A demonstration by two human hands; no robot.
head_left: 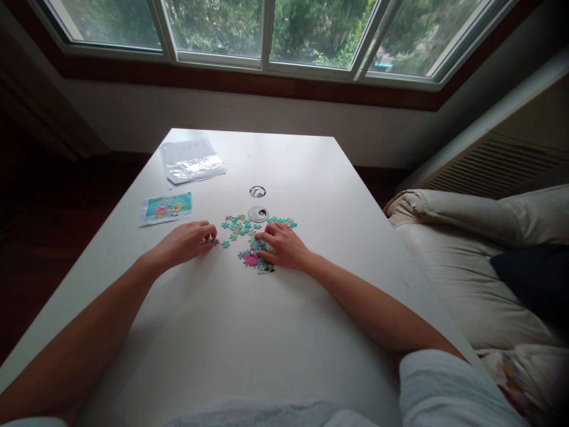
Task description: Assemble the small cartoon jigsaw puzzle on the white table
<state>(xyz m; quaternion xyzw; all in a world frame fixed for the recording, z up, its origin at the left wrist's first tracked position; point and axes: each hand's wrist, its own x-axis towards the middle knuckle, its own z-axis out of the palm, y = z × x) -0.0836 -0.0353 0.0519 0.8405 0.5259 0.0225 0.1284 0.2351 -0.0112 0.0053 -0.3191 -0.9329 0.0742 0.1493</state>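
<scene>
My left hand (189, 242) is at the left of the puzzle pieces, with its fingertips closed on a small pink and teal jigsaw piece (215, 242) at the table surface. Farther right, my right hand (287, 244) lies over a joined section of jigsaw puzzle (251, 257). Its fingers are apart and touch the section, hiding part of it. Pink, green and dark patches show on that section. Several loose jigsaw pieces (240, 227), mostly teal, are scattered between and beyond my hands.
The white table (213, 344) bears a cartoon picture sheet (168, 207) on the left and a clear plastic packet with paper (193, 160) behind it. A round grey cap (258, 214) and a round hole (257, 191) lie mid-table. A pale sofa (435, 261) stands right, below a window (267, 35).
</scene>
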